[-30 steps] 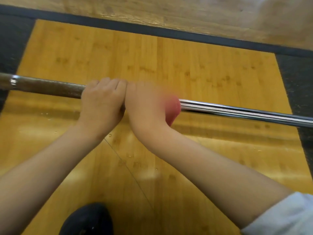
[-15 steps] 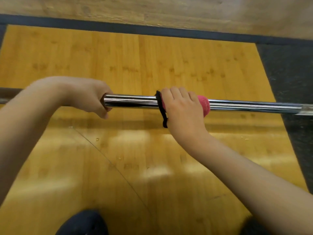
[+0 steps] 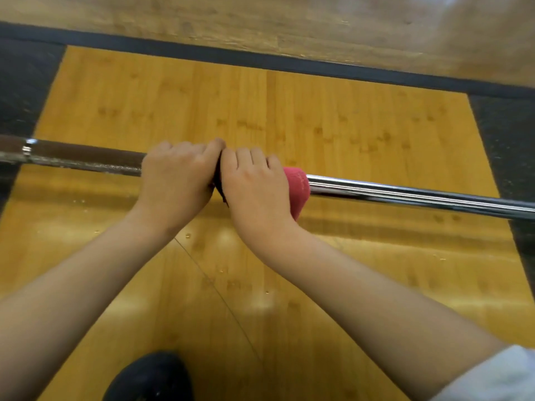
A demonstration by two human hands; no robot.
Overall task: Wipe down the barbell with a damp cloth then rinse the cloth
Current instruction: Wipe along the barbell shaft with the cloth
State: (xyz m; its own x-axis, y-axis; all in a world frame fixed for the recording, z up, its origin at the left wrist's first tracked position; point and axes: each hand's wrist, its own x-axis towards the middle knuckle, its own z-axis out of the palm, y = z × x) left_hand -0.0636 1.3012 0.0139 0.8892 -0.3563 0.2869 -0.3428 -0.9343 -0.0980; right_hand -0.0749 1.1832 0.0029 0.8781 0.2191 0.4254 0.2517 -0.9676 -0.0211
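Cloth (image 3: 297, 188) mostly hidden under right hand (image 3: 256, 188).

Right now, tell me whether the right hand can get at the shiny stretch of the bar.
Probably yes. The right hand grips the pink cloth around the bar, and the shiny stretch beside it is bare; the left hand holds the other side.

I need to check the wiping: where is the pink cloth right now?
In the head view, the cloth is wrapped on the barbell near centre, under the right hand, beside the left hand.
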